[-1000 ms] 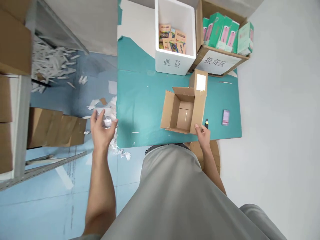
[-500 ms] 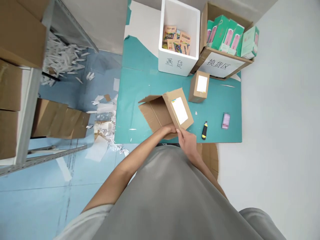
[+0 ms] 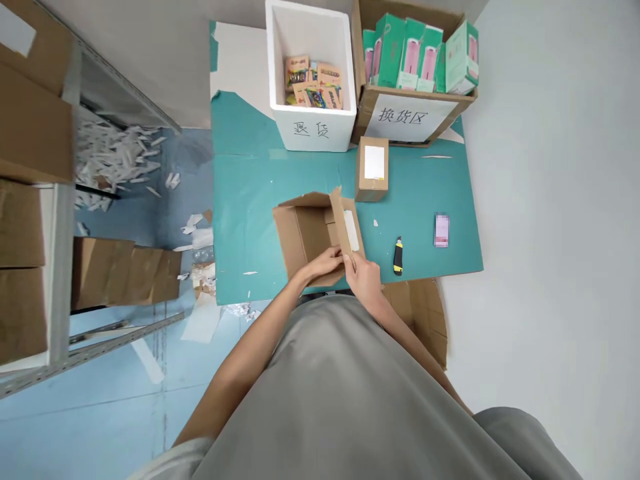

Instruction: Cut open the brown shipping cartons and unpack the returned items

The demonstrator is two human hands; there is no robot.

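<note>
An opened cardboard box (image 3: 310, 233) with a white label lies tilted at the table's near edge, its inside facing up and to the left. At the box's mouth, my left hand (image 3: 324, 263) holds the inner side of the flap, fingertips partly hidden. My right hand (image 3: 363, 279) pinches the same flap from outside, thumb on its edge. To the right lies a black and yellow utility knife (image 3: 398, 257), touched by neither hand. Behind the open box stands a small closed carton (image 3: 372, 169) with a white label.
On the green table (image 3: 245, 200), a white foam bin (image 3: 313, 130) of small packs and a carton (image 3: 415, 120) of green boxes stand at the back. A phone-like object (image 3: 441, 231), blurred, lies right. Shelving (image 3: 63, 253) with cartons is left; paper scraps litter the floor.
The box has turned so that more of its inside and less of its label show. Both hands have stayed at the flap. The whole view has shifted.
</note>
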